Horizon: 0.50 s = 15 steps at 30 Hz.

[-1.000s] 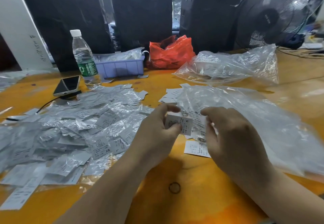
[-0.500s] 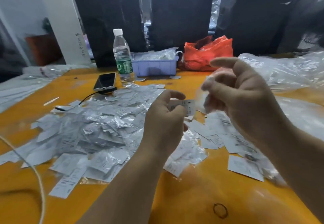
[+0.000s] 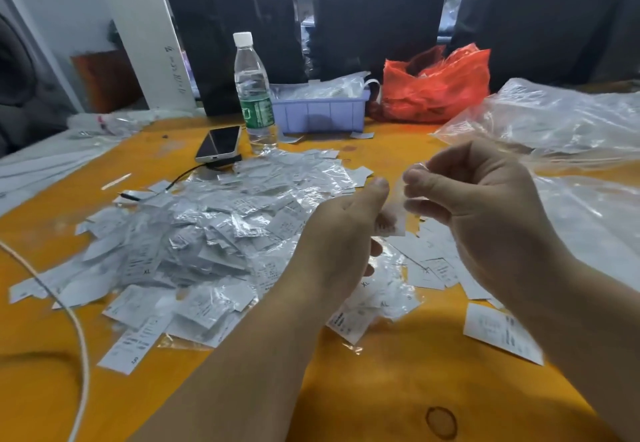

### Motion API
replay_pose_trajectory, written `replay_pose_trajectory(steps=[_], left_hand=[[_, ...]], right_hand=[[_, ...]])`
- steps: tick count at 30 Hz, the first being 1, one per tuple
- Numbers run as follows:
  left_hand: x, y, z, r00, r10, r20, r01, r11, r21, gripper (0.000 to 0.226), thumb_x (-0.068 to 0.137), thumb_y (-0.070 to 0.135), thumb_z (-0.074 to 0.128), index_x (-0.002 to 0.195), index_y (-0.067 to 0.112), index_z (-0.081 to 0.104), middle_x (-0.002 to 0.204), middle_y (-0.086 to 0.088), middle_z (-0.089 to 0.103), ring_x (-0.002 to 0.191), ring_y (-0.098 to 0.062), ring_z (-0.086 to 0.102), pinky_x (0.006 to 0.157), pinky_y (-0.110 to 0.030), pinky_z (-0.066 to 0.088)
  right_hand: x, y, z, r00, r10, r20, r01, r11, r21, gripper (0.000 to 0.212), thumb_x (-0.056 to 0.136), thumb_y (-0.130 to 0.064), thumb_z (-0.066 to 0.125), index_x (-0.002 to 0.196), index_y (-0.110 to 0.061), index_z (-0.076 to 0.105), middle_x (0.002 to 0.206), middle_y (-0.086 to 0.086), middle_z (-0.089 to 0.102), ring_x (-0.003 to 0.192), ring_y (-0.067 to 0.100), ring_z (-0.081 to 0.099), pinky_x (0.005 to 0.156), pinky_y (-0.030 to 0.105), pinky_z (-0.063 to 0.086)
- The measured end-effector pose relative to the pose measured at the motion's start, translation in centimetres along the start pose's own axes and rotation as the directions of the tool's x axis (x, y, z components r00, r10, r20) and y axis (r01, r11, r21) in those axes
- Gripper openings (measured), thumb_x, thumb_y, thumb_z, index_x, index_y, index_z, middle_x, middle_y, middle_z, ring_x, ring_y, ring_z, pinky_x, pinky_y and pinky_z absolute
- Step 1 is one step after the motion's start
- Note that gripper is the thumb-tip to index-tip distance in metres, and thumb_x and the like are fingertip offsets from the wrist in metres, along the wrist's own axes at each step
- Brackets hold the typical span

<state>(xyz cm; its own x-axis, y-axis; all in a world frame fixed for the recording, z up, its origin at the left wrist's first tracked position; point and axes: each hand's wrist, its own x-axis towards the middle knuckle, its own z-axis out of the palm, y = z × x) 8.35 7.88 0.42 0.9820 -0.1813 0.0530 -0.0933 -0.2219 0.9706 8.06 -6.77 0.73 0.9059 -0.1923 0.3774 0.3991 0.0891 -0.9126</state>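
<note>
Left hand (image 3: 341,234) pinches one white label (image 3: 391,224), print blurred, just beside right hand (image 3: 485,206), whose curled fingers nip one clear sleeve (image 3: 420,165), edges barely visible; bagged labels (image 3: 194,234) heaped beyond left hand, uncountable; loose labels (image 3: 433,268) partly hidden under right hand.

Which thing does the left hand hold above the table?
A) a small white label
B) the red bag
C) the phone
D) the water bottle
A: the left hand pinches a small white label, the right hand a clear bag; the phone, water bottle and red bag rest untouched farther back.
</note>
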Motion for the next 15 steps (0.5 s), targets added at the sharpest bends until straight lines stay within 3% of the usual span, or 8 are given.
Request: replay_pose_trajectory(steps=[7,11,15], left_hand=[[-0.2,0.0,0.3,0.998,-0.003,0.061,0.004,1.000,-0.020,0.033,0.094,0.045,0.055,0.091,0.016,0.071,0.081,0.012,0.071,0.064,-0.003,0.060,0.062,-0.026,0.048],[0.0,0.2,-0.3,1.000,0.005,-0.010,-0.007,0.987,-0.158,0.014,0.092,0.026,0.063,0.082,0.018,0.070,0.079,0.005,0.071,0.066,-0.007,0.059,0.062,-0.026,0.046],[0.3,0.3,-0.8,0.996,0.008,-0.086,-0.030,0.963,-0.267,0.008,0.091,0.022,0.065,0.085,0.020,0.069,0.077,0.007,0.069,0.067,-0.008,0.059,0.061,-0.024,0.046]], right_hand=[[-0.2,-0.2,0.2,0.998,0.041,0.037,-0.045,0.991,0.127,0.022,0.079,0.002,0.071,0.092,-0.011,0.060,0.083,0.009,0.071,0.072,0.024,0.068,0.064,0.031,0.055],[-0.2,-0.1,0.0,0.998,0.040,0.042,-0.044,0.994,0.097,0.026,0.081,0.003,0.070,0.097,-0.014,0.060,0.083,0.006,0.071,0.072,0.020,0.069,0.060,0.030,0.055],[-0.3,0.1,0.3,0.994,0.065,0.085,-0.069,0.997,0.045,0.036,0.079,0.009,0.070,0.102,-0.016,0.060,0.082,0.005,0.070,0.072,0.018,0.068,0.058,0.027,0.054]])
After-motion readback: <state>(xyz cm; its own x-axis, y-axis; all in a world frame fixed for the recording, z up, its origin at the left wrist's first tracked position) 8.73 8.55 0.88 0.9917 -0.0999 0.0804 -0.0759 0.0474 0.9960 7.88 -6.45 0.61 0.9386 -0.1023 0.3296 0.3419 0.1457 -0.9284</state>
